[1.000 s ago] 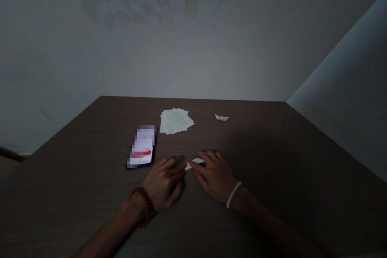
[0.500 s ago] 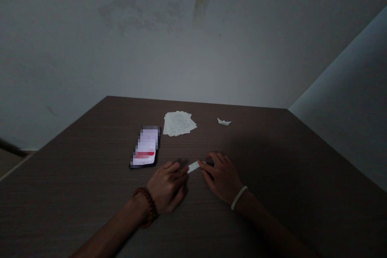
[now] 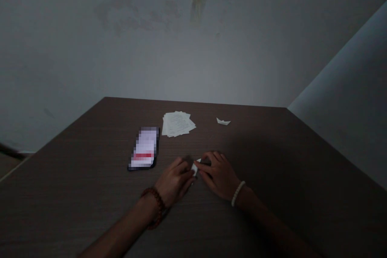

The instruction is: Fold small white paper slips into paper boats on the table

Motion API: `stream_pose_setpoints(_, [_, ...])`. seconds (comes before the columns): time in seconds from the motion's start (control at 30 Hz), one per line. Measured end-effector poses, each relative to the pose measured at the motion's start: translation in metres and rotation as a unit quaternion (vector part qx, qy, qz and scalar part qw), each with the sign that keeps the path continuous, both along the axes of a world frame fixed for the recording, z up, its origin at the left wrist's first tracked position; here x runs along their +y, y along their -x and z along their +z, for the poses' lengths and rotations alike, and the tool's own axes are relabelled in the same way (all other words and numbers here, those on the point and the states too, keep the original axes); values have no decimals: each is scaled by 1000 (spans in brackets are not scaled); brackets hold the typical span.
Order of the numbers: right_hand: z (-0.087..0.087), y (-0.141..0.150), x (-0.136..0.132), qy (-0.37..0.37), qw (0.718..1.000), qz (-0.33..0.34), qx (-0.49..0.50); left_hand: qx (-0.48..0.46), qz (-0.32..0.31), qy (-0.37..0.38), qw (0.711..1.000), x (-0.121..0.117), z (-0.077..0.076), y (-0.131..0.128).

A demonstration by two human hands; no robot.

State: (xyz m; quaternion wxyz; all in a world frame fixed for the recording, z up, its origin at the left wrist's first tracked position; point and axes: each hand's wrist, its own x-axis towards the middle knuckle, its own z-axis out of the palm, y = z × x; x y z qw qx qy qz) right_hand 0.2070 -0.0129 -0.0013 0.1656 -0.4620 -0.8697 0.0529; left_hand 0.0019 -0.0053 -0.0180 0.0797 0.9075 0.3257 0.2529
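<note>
A small folded piece of white paper (image 3: 195,168) lies between my hands, low over the dark table. My left hand (image 3: 176,178) pinches its near left side between thumb and fingers. From the other side, the fingertips of my right hand (image 3: 218,173) press on the paper, with the fingers curled and the thumb close to it. Part of the paper is hidden under my fingers. Beyond my right hand sits a small folded paper boat (image 3: 223,121).
A loose stack of printed paper sheets (image 3: 177,123) lies toward the back of the brown table (image 3: 90,137). Left of my hands rests a phone (image 3: 143,148) with its screen lit and blurred. A stained wall (image 3: 193,60) rises behind the table.
My left hand has moved right and closer to my right hand. The paper strip, which lay longer between them, now shows as a shorter, more upright piece gripped by the left fingers.
</note>
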Motion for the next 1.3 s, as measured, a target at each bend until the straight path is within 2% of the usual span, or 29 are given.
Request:
stream_pose_setpoints(0.17, [1, -1, 0, -1, 1000, 0, 2, 47, 50, -4, 998, -1, 8, -1])
stream_pose_setpoints(0.33, [3, 4, -3, -20, 999, -33, -1, 97, 50, -28, 994, -3, 17, -5])
stream_pose_setpoints(0.57, [-1, 2, -3, -39, 995, -96, -2, 109, 53, -32, 992, -3, 15, -6])
stream_pose_setpoints(0.77, [1, 3, -3, -53, 995, -81, -15, 111, 57, -21, 992, -3, 15, -6])
stream_pose_setpoints(0.97, [4, 2, -3, -36, 999, 8, -37, 104, 61, -27, 992, -4, 14, -5])
stream_pose_setpoints(1.3, [5, 1, -4, -37, 997, -67, -29, 102, 65, -17, 992, -4, 15, -5])
